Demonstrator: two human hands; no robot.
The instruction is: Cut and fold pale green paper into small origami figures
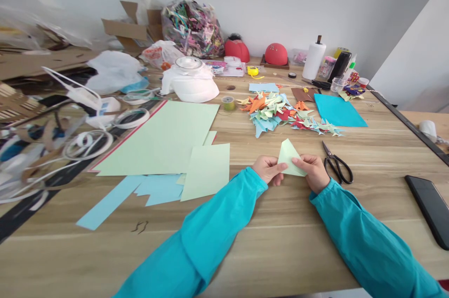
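Your left hand (268, 169) and right hand (313, 171) pinch a partly folded paper (288, 154); folded shapes (271, 110) lie heaped beyond, green sheets (159, 139) unfolded.

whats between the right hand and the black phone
In the head view, scissors lie there, just beyond the right hand, then wooden tabletop runs on to the phone.

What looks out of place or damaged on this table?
White cables sprawl in loose loops at the left, looking tangled. Dark squiggles near the long blue paper strip look like stray marks. The folded green paper shows no obvious tear.
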